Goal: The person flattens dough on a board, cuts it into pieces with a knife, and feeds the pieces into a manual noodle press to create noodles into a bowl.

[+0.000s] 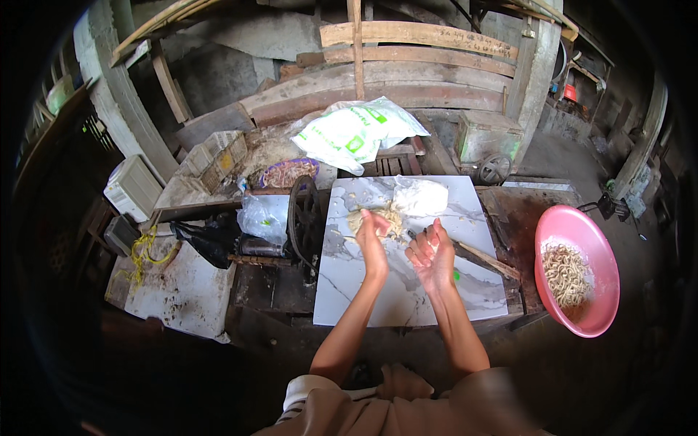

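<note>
soft, diffuse light from a source out of view falls brightest on the marble-patterned tabletop [396, 305] and nearly washes out the green-printed white plastic sack [342, 134]. the hands [430, 254] are well lit and fairly clear. deep shadow swallows the lower left; the fisheye bows the wooden planks [429, 33] and darkens to a black rim.

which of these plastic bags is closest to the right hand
The small white bag on the marbled board; the green-printed bag, clear bag and black bag lie farther away.
</note>
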The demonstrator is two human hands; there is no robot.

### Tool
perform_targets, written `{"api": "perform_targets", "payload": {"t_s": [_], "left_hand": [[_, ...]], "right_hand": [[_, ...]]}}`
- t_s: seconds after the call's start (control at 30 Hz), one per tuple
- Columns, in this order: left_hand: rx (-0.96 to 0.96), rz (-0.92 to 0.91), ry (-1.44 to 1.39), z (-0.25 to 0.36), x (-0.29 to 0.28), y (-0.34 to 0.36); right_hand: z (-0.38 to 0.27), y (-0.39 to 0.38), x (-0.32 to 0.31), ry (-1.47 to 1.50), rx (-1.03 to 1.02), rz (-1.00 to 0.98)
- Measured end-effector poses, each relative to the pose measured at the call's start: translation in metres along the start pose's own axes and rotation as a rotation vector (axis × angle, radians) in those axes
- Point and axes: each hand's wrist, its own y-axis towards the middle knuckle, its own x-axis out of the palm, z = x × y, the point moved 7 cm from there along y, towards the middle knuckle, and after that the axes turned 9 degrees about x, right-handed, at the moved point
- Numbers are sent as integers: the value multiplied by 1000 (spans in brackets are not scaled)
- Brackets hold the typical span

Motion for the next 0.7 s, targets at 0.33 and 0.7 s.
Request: {"api": "perform_targets", "payload": {"t_s": [0.33, 0.7], "left_hand": [[51, -271, -180, 27, 72, -36], [112, -231, -89, 28, 52, -45]], "right_hand": [[-15, 6, 1, -845, -499, 239], [-8, 10, 49, -642, -131, 153]]}}
